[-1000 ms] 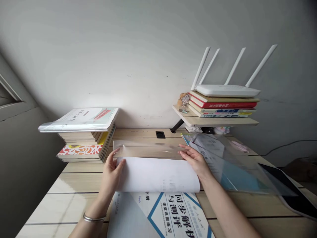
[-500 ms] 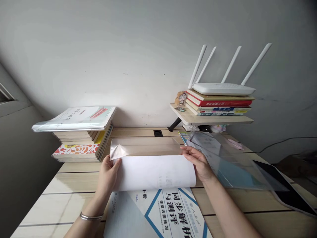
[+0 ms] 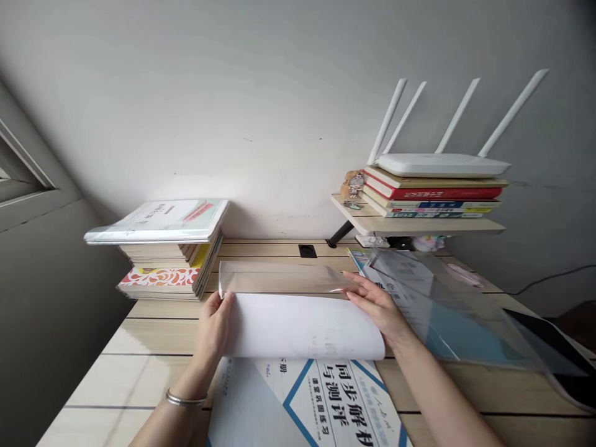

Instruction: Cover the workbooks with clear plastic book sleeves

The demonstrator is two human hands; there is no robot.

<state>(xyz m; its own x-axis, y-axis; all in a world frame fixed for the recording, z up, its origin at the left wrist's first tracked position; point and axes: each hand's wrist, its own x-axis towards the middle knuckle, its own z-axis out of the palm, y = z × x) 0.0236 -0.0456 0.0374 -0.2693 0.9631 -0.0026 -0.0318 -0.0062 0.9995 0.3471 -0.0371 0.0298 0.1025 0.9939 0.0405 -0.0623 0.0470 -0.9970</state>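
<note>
- Book (image 3: 307, 403) lies flat on the desk (image 3: 139, 347) straight in front of the person, printed blue-and-white cover up, lettering facing away from the person.
- White sheet (image 3: 302, 326) at the book's 12 o'clock end is rolled back toward the person. It would likely spring open if let go, which accounts for a hand at each end.
- Clear film (image 3: 279, 277) runs as a strip just past the sheet at 12 o'clock, touching its far edge, with its right corner lifted a little.
- Left hand (image 3: 213, 329) at 9 o'clock of the sheet: narrow pinch on the sheet's left edge, thumb on top by the film's corner. The other fingers are hidden, and a bracelet (image 3: 185, 399) sits on the wrist.
- Right hand (image 3: 379, 307) at 3 o'clock: spread flat, grasping nothing, fingertips pressing where film and sheet meet.
- Clear sleeves (image 3: 442, 304) lie at 2 o'clock, just beside the right hand. Blue print shows through them, but whether it is inside or under cannot be told.
- Stack of books (image 3: 172, 261) is at 10 o'clock, against the wall.
- Shelf (image 3: 410, 225) at 1 o'clock holds a short pile of books, with a router (image 3: 440, 164) on top, antennas up.
- Dark tablet (image 3: 559, 347) lies at 3 o'clock, well apart, partly under the sleeves.
</note>
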